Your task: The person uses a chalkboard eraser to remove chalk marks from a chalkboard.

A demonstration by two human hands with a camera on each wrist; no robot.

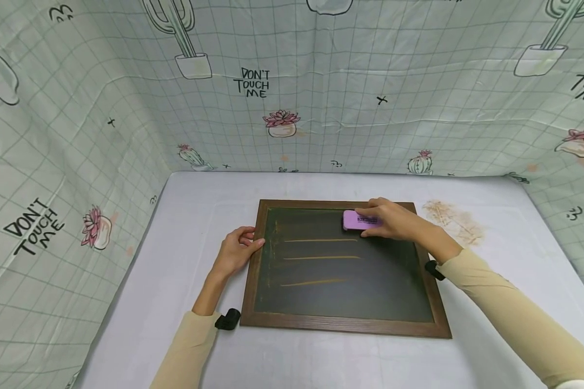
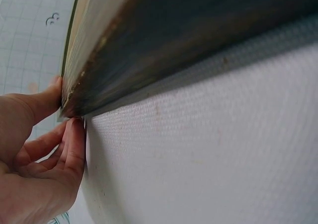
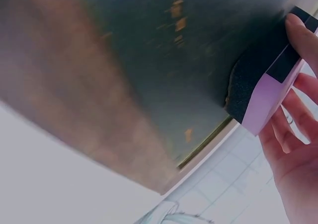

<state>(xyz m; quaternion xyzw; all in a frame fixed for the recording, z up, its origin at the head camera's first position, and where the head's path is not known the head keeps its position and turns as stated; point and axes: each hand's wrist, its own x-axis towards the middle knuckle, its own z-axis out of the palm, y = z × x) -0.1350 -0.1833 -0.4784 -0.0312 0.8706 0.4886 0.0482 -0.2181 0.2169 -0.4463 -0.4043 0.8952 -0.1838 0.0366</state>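
A chalkboard in a brown wooden frame lies on the white table, with three yellow chalk lines and a faint smear down its left side. At the board's left edge, my left hand pinches the frame, thumb on top and fingertips at its lower edge. My right hand grips a purple chalkboard eraser near the board's top edge, right of the middle. In the right wrist view, the eraser's dark felt faces the board surface, and thumb and fingers hold its opposite sides.
Brown chalk dust stains the white table to the right of the board. A fabric backdrop printed with a grid and cacti stands behind the table and along both sides. Each wrist wears a small black device.
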